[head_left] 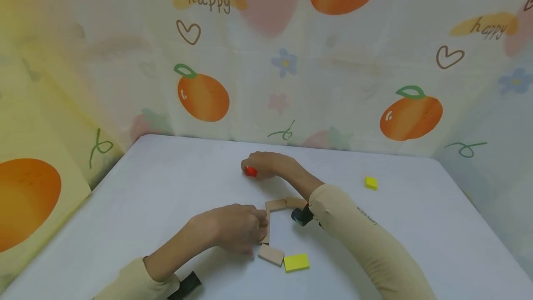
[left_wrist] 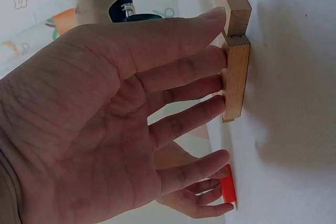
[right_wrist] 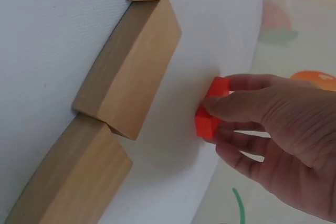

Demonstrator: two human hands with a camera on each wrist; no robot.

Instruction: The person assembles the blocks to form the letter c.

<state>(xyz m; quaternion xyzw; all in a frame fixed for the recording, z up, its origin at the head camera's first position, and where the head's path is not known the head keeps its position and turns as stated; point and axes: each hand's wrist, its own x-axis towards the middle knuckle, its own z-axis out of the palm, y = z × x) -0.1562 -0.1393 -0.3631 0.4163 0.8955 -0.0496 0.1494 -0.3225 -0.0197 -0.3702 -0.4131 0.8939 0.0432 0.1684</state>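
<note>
At the table's far part, my right hand [head_left: 266,165] pinches a small red block [head_left: 251,171] between thumb and fingers. The right wrist view shows the red block [right_wrist: 206,123] at or near the white surface. My left hand [head_left: 237,228] has its fingers extended, with fingertips touching a wooden block [left_wrist: 238,80] in the left wrist view. Several wooden blocks form a bent row: one [head_left: 276,205] behind the left hand, one [head_left: 295,203] partly behind the right forearm, one [head_left: 271,254] at the near end. A yellow block [head_left: 297,262] touches that near one.
Another yellow block [head_left: 371,183] lies apart on the right of the white table [head_left: 416,226]. A fruit-printed curtain [head_left: 258,82] hangs behind the table. Dark wrist devices show at both sleeves [head_left: 358,230].
</note>
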